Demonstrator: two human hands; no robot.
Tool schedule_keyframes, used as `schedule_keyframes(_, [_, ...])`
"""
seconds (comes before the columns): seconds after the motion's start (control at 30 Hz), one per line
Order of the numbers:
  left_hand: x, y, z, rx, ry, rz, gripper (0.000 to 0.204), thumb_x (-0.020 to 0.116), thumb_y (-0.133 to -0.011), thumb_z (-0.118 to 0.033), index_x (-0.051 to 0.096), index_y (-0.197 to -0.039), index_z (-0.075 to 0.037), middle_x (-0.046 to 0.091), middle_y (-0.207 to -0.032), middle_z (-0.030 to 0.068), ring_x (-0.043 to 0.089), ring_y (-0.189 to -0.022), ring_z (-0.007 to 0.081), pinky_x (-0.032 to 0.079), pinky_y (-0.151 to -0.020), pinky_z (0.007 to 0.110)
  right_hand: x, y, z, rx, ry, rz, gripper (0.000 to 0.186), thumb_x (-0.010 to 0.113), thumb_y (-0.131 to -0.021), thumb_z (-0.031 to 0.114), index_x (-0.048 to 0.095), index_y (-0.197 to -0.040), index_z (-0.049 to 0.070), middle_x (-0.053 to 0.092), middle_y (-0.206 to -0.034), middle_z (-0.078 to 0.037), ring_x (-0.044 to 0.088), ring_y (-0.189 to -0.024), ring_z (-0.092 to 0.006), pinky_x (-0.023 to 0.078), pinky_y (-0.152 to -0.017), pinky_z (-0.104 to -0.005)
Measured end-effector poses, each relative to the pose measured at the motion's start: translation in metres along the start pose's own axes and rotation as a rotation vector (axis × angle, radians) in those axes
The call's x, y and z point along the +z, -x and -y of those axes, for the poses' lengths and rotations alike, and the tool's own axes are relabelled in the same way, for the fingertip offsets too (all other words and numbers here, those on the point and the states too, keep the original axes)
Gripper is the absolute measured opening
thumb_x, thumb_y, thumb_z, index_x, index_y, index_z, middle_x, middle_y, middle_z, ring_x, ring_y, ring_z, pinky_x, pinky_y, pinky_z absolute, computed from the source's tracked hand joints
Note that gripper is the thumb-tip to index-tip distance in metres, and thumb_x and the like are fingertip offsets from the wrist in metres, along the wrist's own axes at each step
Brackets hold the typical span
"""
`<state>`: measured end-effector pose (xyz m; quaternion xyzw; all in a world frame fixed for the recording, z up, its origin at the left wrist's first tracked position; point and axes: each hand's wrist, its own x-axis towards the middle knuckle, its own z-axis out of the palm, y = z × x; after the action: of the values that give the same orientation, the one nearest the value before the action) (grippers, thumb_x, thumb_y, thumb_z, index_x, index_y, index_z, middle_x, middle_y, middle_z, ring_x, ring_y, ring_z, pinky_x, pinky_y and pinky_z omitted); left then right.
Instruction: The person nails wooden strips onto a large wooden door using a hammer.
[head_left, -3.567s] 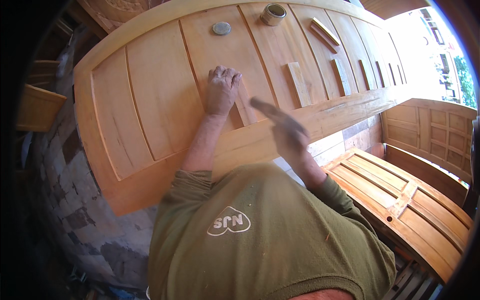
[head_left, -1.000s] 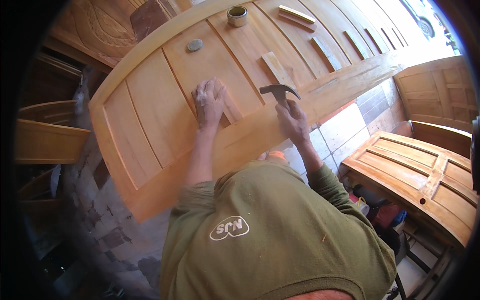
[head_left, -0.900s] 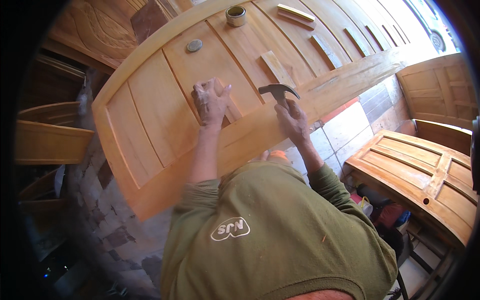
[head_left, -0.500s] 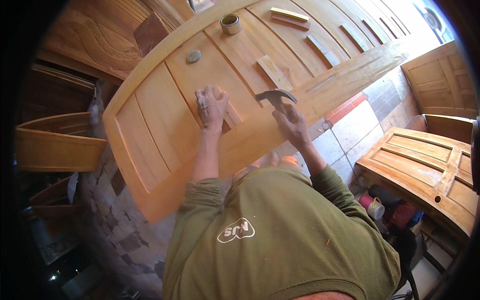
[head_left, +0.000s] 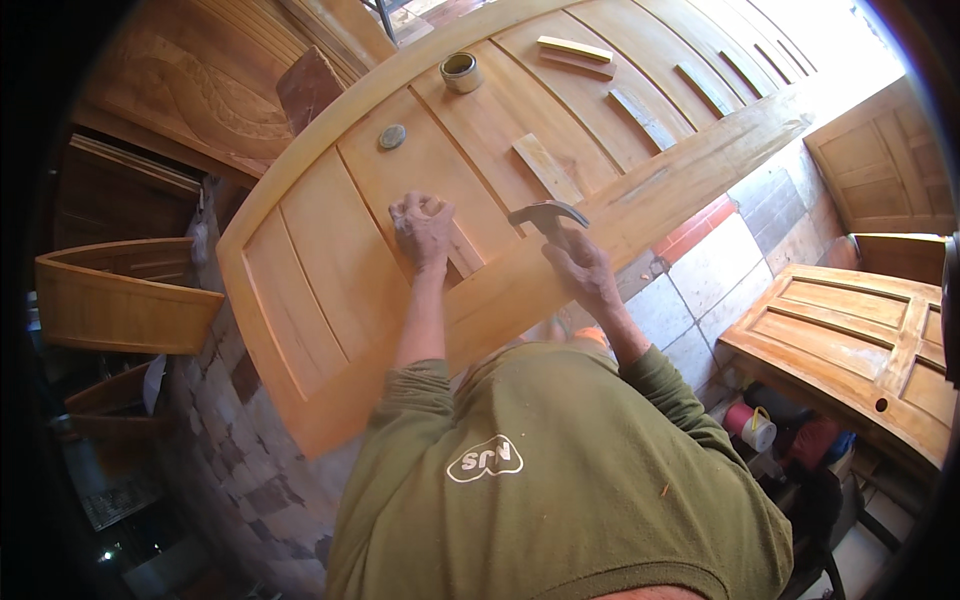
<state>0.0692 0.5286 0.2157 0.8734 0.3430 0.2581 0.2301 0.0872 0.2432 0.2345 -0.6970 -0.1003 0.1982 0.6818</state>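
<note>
A large pale wooden door with grooved panels lies flat before me. My right hand grips a claw hammer, its head held over the door's near rail. My left hand is closed, its fingers curled and pressed together at a short wooden strip on the panel. Whatever the fingertips pinch is hidden. Just beyond this hand a small round grey disc rests on the door. Farther off stands an open tin. Between the hands, slightly farther away, lies another wooden strip.
More wooden strips lie along the door toward the far right. Another panelled door is at the right, above a pink and white container. Carved wood panels stand at the far left. Tiled floor shows beside the door.
The whole view has shifted slightly, so the door appears lower. My left hand's fingers look more tightly curled at the strip. The hammer stays nearly in place over the rail.
</note>
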Motion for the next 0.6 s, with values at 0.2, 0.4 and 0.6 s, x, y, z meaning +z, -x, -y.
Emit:
schedule_keyframes(0.2, [0.005, 0.000, -0.007, 0.048, -0.045, -0.081, 0.037, 0.080, -0.084, -0.028, 0.066, -0.114, -0.012, 0.065, -0.108, 0.0161, 0.067, -0.104, 0.0354, 0.055, -0.089, 0.050, -0.001, -0.005, -0.005, -0.110, -0.017, 0.019, 0.037, 0.075, -0.102, 0.023, 0.066, -0.131, 0.001, 0.063, -0.095, 0.004, 0.054, -0.085, -0.0063, 0.047, -0.075, -0.0263])
schedule_keyframes(0.4, [-0.012, -0.002, 0.003, 0.054, -0.019, 0.045, 0.043, 0.075, -0.096, -0.030, 0.065, -0.131, -0.008, 0.068, -0.111, 0.0180, 0.066, -0.108, 0.0345, 0.056, -0.091, 0.048, -0.030, -0.026, -0.009, 0.046, -0.250, -0.004, 0.035, 0.075, -0.102, 0.021, 0.067, -0.131, 0.003, 0.059, -0.088, 0.006, 0.051, -0.072, -0.0034, 0.042, -0.063, -0.0242])
schedule_keyframes(0.6, [-0.019, -0.045, -0.031, 0.105, 0.016, -0.019, 0.033, 0.071, -0.102, -0.027, 0.071, -0.125, -0.004, 0.070, -0.108, 0.0162, 0.069, -0.101, 0.0318, 0.058, -0.086, 0.046, -0.085, -0.090, -0.011, -0.088, -0.037, -0.179, 0.040, 0.065, -0.107, 0.014, 0.057, -0.146, 0.008, 0.056, -0.082, 0.005, 0.048, -0.061, -0.0054, 0.038, -0.055, -0.0242])
